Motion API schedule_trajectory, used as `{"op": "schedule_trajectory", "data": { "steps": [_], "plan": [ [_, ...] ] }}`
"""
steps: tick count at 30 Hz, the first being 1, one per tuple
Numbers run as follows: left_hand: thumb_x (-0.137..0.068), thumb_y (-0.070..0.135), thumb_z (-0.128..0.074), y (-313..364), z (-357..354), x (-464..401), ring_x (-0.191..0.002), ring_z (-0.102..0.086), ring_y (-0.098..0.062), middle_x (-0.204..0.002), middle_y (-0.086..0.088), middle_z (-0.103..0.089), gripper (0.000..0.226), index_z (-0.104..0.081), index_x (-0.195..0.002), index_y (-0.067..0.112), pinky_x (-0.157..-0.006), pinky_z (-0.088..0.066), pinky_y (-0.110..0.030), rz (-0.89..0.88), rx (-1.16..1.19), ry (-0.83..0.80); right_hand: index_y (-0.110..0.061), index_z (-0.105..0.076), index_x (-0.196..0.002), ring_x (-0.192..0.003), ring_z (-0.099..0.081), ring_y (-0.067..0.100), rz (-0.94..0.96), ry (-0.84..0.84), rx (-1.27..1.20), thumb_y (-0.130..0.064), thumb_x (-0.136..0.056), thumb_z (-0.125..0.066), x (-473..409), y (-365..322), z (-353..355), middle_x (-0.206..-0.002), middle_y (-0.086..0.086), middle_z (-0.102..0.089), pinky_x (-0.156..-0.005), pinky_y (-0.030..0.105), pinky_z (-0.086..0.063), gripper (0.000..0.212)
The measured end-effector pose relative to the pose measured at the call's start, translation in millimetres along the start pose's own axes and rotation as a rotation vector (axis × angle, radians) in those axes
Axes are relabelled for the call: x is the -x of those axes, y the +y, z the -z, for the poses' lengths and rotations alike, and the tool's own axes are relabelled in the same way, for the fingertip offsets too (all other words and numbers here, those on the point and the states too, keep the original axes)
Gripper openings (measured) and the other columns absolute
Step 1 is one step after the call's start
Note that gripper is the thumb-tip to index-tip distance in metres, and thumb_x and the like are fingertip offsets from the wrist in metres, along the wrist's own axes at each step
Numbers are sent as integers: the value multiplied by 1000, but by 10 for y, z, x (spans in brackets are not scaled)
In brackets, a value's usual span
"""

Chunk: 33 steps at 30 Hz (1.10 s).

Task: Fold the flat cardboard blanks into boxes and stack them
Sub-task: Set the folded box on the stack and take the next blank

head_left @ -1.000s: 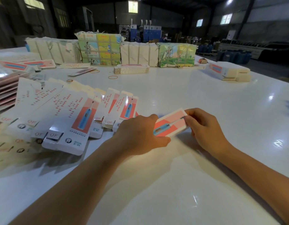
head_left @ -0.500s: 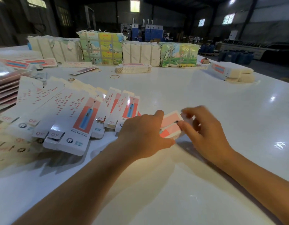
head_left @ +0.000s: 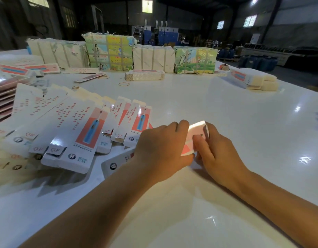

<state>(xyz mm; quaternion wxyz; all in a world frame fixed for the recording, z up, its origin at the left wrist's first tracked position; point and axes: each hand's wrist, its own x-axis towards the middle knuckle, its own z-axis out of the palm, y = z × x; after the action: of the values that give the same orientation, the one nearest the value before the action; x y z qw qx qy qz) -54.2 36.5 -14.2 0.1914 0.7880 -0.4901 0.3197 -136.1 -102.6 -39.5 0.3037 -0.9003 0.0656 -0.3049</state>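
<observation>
A white and pink toothbrush box [head_left: 195, 136] lies across the white table [head_left: 226, 113] in front of me. My left hand [head_left: 161, 149] grips its middle from above and hides most of it. My right hand [head_left: 215, 151] pinches the box's right end, with the fingers curled over the end flap. The box's left end [head_left: 117, 162] sticks out below my left wrist. Several folded boxes [head_left: 72, 129] of the same print lie fanned out to the left.
Flat blanks are piled at the left edge [head_left: 4, 93]. Wrapped bundles [head_left: 110, 51] line the back of the table, with a small pile of blanks [head_left: 144, 76] in front. More boxes [head_left: 252, 79] sit at the back right. Rubber bands [head_left: 123, 84] lie loose.
My right hand has moved in from the box's far end and now covers it, fingers curled on the flap. The box has tilted up a little; my left hand stays put.
</observation>
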Motion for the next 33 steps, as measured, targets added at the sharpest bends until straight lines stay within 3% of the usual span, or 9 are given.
{"op": "schedule_trajectory", "data": {
  "steps": [3, 5, 9, 13, 18, 21, 25, 29, 33],
  "plan": [
    [-61, 39, -83, -33, -48, -15, -53, -57, -20, -69, -3, -63, 50, -64, -95, 8, -48, -29, -22, -21, 2, 52, -42, -46, -115, -84, -62, 2, -57, -62, -379, -55, -96, -34, -15, -43, 15, -84, -20, -65, -75, 11, -47, 26],
    [-60, 36, -83, -78, -64, -28, -60, -57, -22, -76, -6, -64, 55, -64, -102, 6, -53, -30, -23, -41, 0, 74, -38, -44, -124, -83, -64, 8, -85, -46, -611, -42, -93, -36, -49, -44, 49, -86, -16, -65, -74, 18, -52, 32],
    [-64, 31, -79, -140, -82, -37, -72, -58, -25, -90, -9, -65, 57, -61, -111, 3, -61, -35, -26, -105, 12, 119, -31, -44, -130, -87, -60, -5, 17, 28, -530, -41, -93, -43, -31, -54, 111, -98, -23, -61, -77, 10, -44, 38],
    [-66, 31, -64, -163, -120, -45, -77, -59, -28, -97, -11, -66, 55, -58, -113, 3, -64, -45, -34, -157, 48, 186, -34, -43, -127, -125, -49, 3, 64, 81, -540, -34, -92, -36, -3, -78, 131, -130, -22, -51, -107, 28, -38, 36],
    [-69, 36, -60, -182, -170, -41, -82, -58, -26, -103, -10, -65, 57, -43, -118, 11, -69, -46, -34, -186, 40, 252, -31, -26, -136, -114, -48, -14, 201, 85, -408, -17, -96, -30, 14, -86, 156, -118, -46, -49, -93, 11, -41, 43],
    [-73, 37, -57, -170, -182, -44, -85, -53, -24, -105, -10, -65, 55, -42, -119, 11, -70, -45, -34, -191, 36, 296, -30, -19, -138, -104, -50, -16, 276, 113, -382, -12, -99, -30, 20, -119, 177, -123, -27, -48, -82, 12, -43, 45],
    [-76, 40, -54, -139, -186, -48, -85, -54, -23, -104, -11, -66, 53, -42, -118, 11, -70, -44, -32, -213, 48, 333, -25, -26, -136, -113, -48, -12, 334, 141, -408, -15, -94, -29, 25, -131, 163, -128, -41, -45, -93, 8, -38, 44],
    [-74, 38, -62, -92, -204, -62, -83, -56, -24, -103, -11, -65, 57, -43, -119, 10, -68, -46, -32, -253, 30, 324, -21, -31, -138, -122, -52, 11, 334, 168, -468, -20, -93, -28, 45, -148, 157, -132, -11, -53, -98, 33, -44, 45],
    [-72, 32, -60, -50, -215, -96, -78, -58, -28, -100, -11, -66, 54, -43, -119, 10, -64, -46, -36, -241, -5, 321, -22, -32, -138, -121, -51, 13, 259, 164, -510, -31, -90, -30, 37, -186, 166, -134, -1, -51, -98, 34, -45, 50]
  ]
}}
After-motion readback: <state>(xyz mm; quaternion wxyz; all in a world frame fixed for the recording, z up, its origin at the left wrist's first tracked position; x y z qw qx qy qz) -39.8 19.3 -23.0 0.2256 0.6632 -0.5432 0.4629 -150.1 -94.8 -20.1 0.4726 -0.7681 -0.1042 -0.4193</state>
